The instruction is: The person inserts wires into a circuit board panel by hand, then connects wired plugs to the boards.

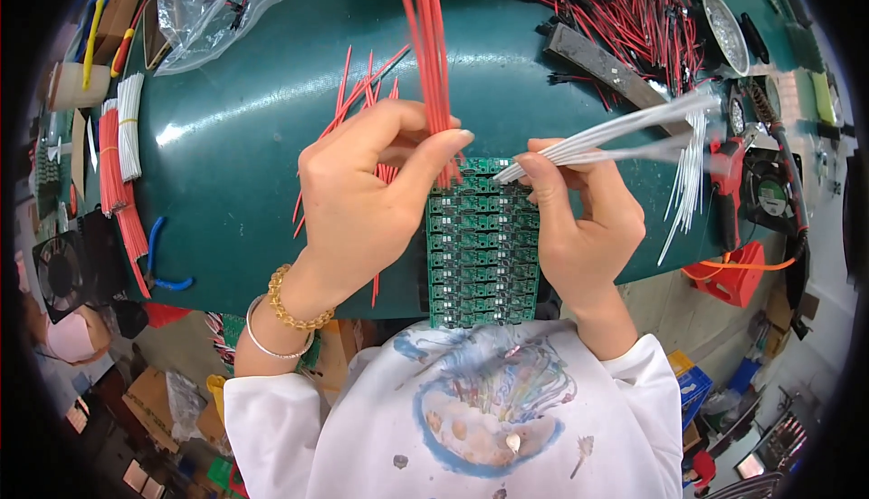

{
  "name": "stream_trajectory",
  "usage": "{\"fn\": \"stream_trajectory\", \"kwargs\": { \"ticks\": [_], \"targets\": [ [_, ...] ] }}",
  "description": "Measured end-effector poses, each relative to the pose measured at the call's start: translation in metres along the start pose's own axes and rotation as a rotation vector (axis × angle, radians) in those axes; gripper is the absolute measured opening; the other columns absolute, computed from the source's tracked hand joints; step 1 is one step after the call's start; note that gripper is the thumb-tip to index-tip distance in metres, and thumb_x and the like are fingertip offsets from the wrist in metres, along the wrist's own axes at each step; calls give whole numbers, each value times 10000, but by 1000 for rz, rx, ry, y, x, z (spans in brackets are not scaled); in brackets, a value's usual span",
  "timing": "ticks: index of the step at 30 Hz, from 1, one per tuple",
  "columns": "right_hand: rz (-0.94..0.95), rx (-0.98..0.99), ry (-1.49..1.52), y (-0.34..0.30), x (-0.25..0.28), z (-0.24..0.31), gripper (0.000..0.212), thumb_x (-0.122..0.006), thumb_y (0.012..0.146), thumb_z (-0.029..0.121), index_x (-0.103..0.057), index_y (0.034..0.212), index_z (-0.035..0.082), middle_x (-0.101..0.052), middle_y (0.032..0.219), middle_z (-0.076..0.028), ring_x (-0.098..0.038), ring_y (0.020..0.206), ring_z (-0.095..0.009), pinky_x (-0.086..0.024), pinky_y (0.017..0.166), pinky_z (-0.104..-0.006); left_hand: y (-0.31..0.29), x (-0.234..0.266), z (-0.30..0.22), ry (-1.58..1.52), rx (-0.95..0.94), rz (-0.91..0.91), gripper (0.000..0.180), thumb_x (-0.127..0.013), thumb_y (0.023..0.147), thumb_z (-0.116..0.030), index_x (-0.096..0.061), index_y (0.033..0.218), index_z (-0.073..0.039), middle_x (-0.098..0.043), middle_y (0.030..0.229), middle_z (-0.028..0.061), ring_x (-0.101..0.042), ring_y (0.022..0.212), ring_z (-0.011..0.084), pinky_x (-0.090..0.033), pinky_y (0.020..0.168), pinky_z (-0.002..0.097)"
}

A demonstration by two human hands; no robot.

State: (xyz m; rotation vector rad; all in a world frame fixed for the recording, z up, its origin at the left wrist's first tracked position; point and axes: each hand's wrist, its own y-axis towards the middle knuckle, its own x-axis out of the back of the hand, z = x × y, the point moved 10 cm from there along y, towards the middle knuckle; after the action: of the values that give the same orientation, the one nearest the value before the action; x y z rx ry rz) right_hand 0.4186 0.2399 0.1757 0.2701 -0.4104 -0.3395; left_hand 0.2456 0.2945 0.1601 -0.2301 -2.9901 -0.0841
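My left hand (376, 177) pinches a bundle of red wires (427, 55) between thumb and fingers, the strands pointing away from me. Its lower ends come down at the far left part of a green circuit board panel (482, 254), which lies at the table's front edge in rows of small boards. In my right hand (588, 209) is a bundle of white wires (625, 129), fanned out to the right and blurred at the far end. The white tips are over the panel's far edge; whether they touch it I cannot tell. Loose red wires (348, 91) lie behind my left hand.
Red and white wire bundles (119, 150) and blue pliers (161, 263) lie at the left. A clear plastic bag (231, 10) sits at the back. Far right are a heap of red-black leads (625, 23), a grey bar (611, 73), loose white wires (688, 191) and a red-handled tool (727, 191).
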Motion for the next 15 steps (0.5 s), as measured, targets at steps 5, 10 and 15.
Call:
{"fn": "stream_trajectory", "kwargs": {
  "ticks": [5,10,15],
  "targets": [
    [-45,163,-189,-1,-2,9,116,-726,759,-22,-641,839,-20,-690,815,-100,-574,546,-157,-450,498,-260,1,0,-12,165,-146,-7,72,-706,792,6,-662,822,54,-682,740,103,-685,630,151,-541,563,239],
    [-21,188,-262,-1,-7,13,122,-733,750,-31,-644,834,-30,-697,828,-97,-572,542,-145,-462,507,-257,0,-2,-6,156,-141,7,78,-715,782,9,-662,818,54,-681,743,101,-681,626,148,-540,561,240],
    [47,211,-138,0,-14,16,156,-726,737,-76,-629,857,-54,-692,835,-140,-634,622,-229,-489,528,-293,-1,-3,-9,191,-173,22,81,-722,773,17,-658,808,53,-677,736,105,-678,623,150,-539,557,243]
  ]
}}
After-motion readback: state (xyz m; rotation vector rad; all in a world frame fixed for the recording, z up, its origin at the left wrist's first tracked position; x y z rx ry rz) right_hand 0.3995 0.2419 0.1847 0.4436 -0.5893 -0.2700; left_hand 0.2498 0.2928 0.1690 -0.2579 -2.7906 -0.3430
